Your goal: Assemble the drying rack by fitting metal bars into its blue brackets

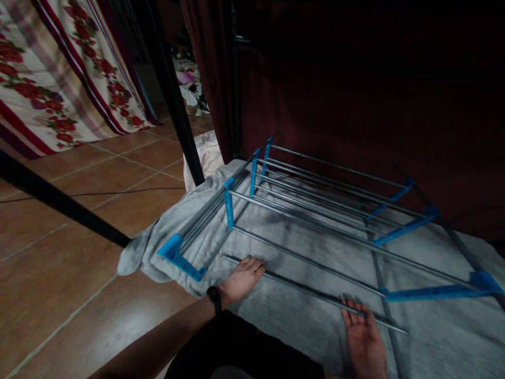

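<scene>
A loose thin metal rod (303, 288) lies slantwise in front of me, close above the grey blanket. My left hand (245, 275), with a black band on the wrist, is closed over the rod near its left end. My right hand (362, 332) is palm up, its fingers passing under the rod and its thumb against it near the right end. Just beyond stands a rack (315, 226) of parallel metal bars with blue plastic brackets. The nearest left bracket (179, 258) and right bracket (442, 291) have no bar between their near ends.
The grey blanket (158, 247) covers the surface under the rack. Black metal posts (173, 95) rise on the left, and a dark red curtain (209, 79) hangs behind. A cable (98, 193) crosses the tiled floor (59, 226). Flowered cloth (74, 68) hangs at the far left.
</scene>
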{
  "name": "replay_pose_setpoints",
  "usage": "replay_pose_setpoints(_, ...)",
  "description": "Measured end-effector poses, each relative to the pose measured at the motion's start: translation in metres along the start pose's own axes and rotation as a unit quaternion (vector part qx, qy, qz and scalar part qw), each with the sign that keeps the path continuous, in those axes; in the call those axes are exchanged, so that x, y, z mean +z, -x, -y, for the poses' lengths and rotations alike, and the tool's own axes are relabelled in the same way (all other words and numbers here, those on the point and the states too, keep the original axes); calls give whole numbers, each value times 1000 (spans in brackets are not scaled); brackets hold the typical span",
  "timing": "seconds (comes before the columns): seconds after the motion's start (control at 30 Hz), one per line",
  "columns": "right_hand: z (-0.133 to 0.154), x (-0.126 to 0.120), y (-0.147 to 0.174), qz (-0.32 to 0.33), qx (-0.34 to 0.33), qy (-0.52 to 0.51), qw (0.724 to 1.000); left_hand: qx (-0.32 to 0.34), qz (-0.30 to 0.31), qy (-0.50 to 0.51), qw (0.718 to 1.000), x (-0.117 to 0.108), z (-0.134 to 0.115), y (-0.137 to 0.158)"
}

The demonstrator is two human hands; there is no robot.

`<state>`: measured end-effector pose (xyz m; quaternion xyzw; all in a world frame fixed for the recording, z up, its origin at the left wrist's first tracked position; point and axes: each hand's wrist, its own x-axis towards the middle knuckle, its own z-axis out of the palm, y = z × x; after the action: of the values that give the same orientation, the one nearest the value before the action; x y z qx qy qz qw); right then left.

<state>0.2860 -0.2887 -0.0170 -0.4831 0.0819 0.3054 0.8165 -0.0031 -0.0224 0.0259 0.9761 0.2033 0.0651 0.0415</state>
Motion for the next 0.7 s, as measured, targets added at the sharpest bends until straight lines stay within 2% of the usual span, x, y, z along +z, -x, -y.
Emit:
replay_pose_setpoints(0.17,-3,-5,0,12,-21,19,1000,1,-1,6,1000,-1,0,-1)
replay_pose_setpoints(0.7,-2,-8,-3,1,0,15,1000,-7,12,-3,1000,-5,-1,-1)
